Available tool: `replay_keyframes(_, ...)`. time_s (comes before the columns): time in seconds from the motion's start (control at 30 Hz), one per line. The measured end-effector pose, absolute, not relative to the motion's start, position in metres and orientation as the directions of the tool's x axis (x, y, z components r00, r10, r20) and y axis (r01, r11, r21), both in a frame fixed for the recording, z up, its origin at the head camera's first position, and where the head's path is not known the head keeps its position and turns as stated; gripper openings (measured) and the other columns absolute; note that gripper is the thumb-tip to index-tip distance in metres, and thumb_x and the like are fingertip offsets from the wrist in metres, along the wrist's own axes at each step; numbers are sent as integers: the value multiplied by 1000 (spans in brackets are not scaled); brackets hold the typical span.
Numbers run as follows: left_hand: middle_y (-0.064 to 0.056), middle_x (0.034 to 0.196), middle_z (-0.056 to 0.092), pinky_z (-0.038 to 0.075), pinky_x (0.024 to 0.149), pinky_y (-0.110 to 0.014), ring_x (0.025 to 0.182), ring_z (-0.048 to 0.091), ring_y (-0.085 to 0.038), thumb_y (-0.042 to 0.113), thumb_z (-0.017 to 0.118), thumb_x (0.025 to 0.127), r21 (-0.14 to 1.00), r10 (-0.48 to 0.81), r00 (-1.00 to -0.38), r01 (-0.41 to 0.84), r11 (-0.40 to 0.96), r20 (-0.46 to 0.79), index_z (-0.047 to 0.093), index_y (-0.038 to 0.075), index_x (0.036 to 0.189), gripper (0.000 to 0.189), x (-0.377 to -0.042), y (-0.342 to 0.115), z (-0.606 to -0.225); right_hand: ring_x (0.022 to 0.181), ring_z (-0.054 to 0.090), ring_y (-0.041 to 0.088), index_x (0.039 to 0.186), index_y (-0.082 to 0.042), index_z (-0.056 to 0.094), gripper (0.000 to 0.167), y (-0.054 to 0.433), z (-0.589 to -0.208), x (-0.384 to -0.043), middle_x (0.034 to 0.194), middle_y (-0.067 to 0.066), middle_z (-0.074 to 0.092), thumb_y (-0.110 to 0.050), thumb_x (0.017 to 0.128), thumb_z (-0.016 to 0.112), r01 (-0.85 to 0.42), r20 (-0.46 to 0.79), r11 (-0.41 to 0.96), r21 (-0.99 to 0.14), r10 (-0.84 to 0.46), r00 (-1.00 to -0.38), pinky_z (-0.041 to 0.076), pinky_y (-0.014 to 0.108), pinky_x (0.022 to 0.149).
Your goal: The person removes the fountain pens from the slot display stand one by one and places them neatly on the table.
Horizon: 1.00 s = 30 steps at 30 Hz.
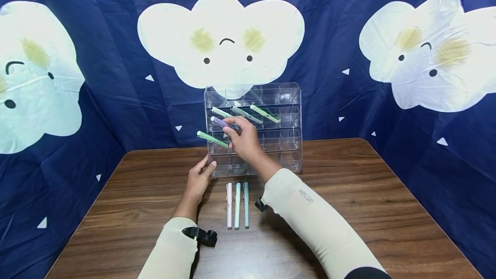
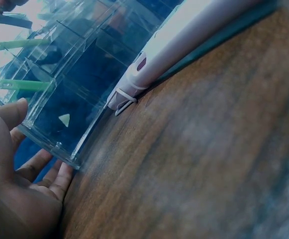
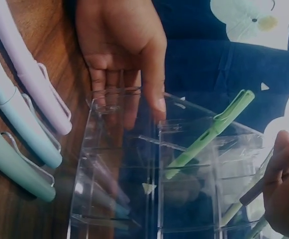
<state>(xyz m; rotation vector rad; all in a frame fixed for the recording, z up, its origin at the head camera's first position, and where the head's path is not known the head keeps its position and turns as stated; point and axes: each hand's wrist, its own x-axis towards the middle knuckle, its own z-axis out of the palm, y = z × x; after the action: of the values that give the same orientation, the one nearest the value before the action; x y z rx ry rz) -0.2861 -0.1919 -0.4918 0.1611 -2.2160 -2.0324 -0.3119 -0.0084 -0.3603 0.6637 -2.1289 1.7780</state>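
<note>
A clear tiered pen rack (image 1: 291,139) stands at the table's back edge. My right hand (image 1: 246,141) pinches a purple pen (image 1: 218,121) in front of the rack's left columns; its lower end is hidden by the fingers. At the rack's lower left side, my left hand (image 1: 198,180) holds the edge, thumb (image 2: 16,113) on the clear panel and fingers stretched along the base. A green pen (image 1: 211,138) leans left in a lower tier. Higher up slant a pale green pen (image 1: 220,112), a grey-green pen (image 1: 246,114) and a bright green pen (image 1: 264,113).
On the wooden table (image 1: 348,193), a pink pen (image 1: 229,206), a light blue pen (image 1: 237,206) and a teal pen (image 1: 246,206) lie side by side before the rack. A blue cloth (image 1: 329,115) with white clouds hangs behind and at both sides.
</note>
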Motion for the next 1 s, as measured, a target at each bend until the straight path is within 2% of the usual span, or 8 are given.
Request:
replay_keyframes(0.1,-20,160,59,56,94,-27,121,63,-14,28,69,110,996,-163,-986,4,89,19,52,22,164,56,-286,-192,-492,66,65,51,130,-5,74,25,-7,-357,-308,124,15,68,-9,106,69,-523,500,127,-843,-174,-848,53,25,53)
replay_keyframes(0.27,-23,158,60,56,86,-22,111,62,-6,29,70,109,996,-166,-986,3,85,18,52,20,163,58,-286,-193,-491,56,60,19,130,-7,75,25,-4,-353,-297,130,12,67,-8,106,70,-522,495,111,-846,-205,-845,51,26,53)
replay_keyframes(0.33,-24,157,60,55,83,-21,107,61,-4,30,71,109,997,-166,-986,6,81,19,51,20,164,59,-286,-192,-491,56,59,13,130,-6,74,25,-4,-351,-291,132,13,66,-7,106,70,-520,493,96,-849,-214,-843,51,25,53)
replay_keyframes(0.57,-24,156,61,54,81,-20,107,60,-6,32,71,109,996,-164,-986,16,90,31,51,20,164,59,-286,-192,-491,57,58,14,128,-2,73,23,2,-351,-273,133,19,65,-4,105,70,-529,503,53,-847,-240,-830,54,26,55)
replay_keyframes(0.73,-23,159,59,54,84,-20,111,61,-8,32,70,109,995,-164,-986,8,103,25,51,21,164,59,-287,-193,-492,57,62,24,126,-3,71,22,9,-358,-263,119,22,72,-4,104,72,-510,480,66,-858,-250,-841,56,28,56)
replay_keyframes(0.9,-21,160,58,55,86,-21,115,61,-12,30,69,110,995,-166,-986,-1,105,17,50,22,165,58,-287,-194,-493,56,60,14,117,2,72,21,16,-364,-257,104,26,78,-4,99,80,-517,494,47,-855,-233,-838,56,28,55)
replay_keyframes(1.0,-20,161,58,55,86,-21,118,61,-15,30,68,110,994,-165,-986,-3,108,15,50,23,165,58,-287,-193,-492,55,56,12,112,2,72,20,22,-367,-253,88,24,75,-5,96,83,-504,478,48,-863,-250,-842,50,25,51)
